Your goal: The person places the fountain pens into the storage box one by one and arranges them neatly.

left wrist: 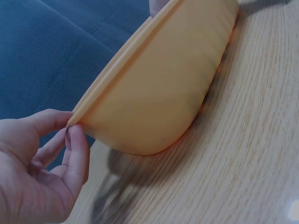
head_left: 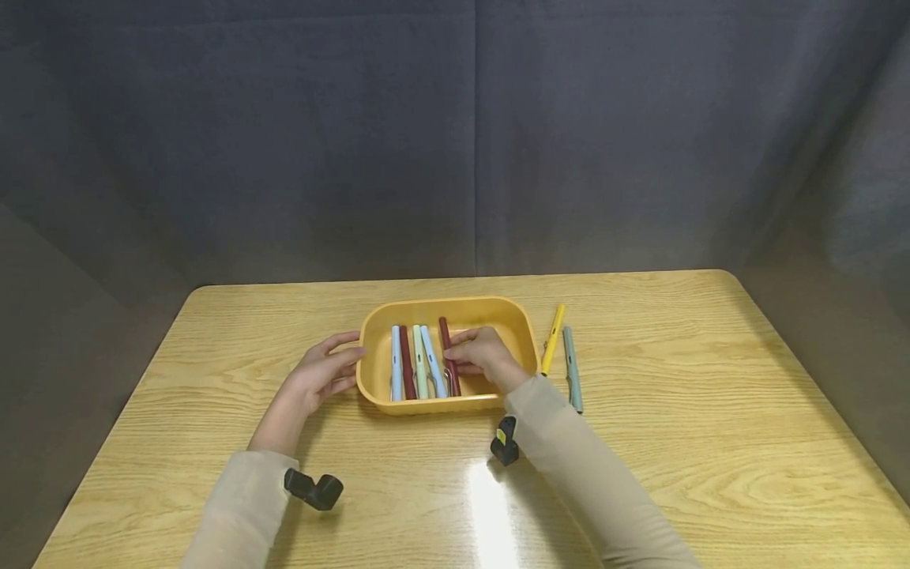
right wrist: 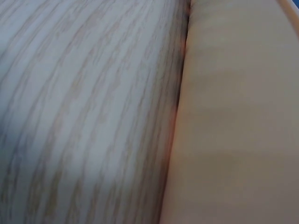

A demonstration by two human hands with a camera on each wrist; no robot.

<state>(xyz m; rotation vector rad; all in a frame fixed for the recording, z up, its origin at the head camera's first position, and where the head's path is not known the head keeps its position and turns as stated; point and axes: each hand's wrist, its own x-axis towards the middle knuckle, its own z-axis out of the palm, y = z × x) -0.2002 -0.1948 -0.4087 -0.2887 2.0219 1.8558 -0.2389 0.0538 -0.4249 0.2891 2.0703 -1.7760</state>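
Observation:
A yellow-orange plastic bin [head_left: 441, 406] stands on the table with several capped pens lying side by side in it. My left hand [head_left: 323, 371] pinches the bin's left rim [left wrist: 100, 86] between thumb and fingers, as the left wrist view shows closely. Inside the bin my right hand [head_left: 486, 357] holds a dark red pen [head_left: 444, 332] at its middle. Left of that pen lie a tilted light blue pen [head_left: 432, 359], a pale green pen [head_left: 420, 363], another dark red pen [head_left: 407, 359] and a light blue pen [head_left: 396, 359]. The right wrist view leaves my right hand out.
Just right of the bin, a yellow pen [head_left: 554, 336] and a grey-green pen [head_left: 573, 371] lie on the wooden table [head_left: 711, 411]. Dark curtains [head_left: 355, 158] hang behind and at both sides. In the right wrist view the bin's outer wall [right wrist: 233, 116] fills the right part.

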